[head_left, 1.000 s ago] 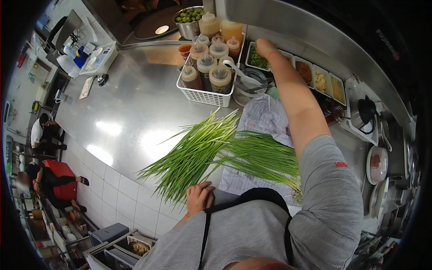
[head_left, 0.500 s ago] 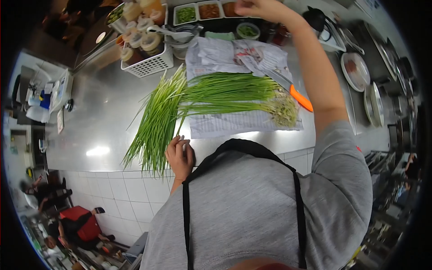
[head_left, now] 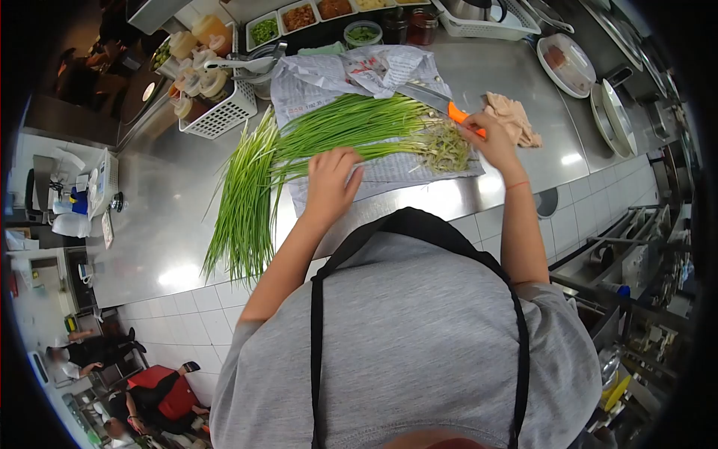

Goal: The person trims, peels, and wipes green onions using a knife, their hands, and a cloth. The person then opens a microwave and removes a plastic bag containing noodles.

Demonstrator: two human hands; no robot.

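Long green stalks (head_left: 351,123) with pale rooty ends lie across newspaper (head_left: 299,82) on the steel counter. A second bunch of green stalks (head_left: 243,198) lies to their left, tips toward the counter's front edge. My left hand (head_left: 333,179) is over the near edge of the stalks on the newspaper, fingers apart, holding nothing visible. A knife (head_left: 458,114) with an orange handle rests by the root ends, its blade pointing up and left. My right hand (head_left: 490,142) has its fingers closed on the end of the orange handle.
A crumpled beige cloth (head_left: 512,120) lies right of the knife. Behind are a white basket (head_left: 217,112) of sauce bottles, containers of chopped food (head_left: 299,16) and a round tub (head_left: 363,34). Lidded plates (head_left: 566,65) stand at the right. Seated people (head_left: 134,404) are at lower left.
My right hand has come down from the food containers to the knife handle. My left hand has moved from the counter edge up to the stalks on the newspaper. The view has shifted.
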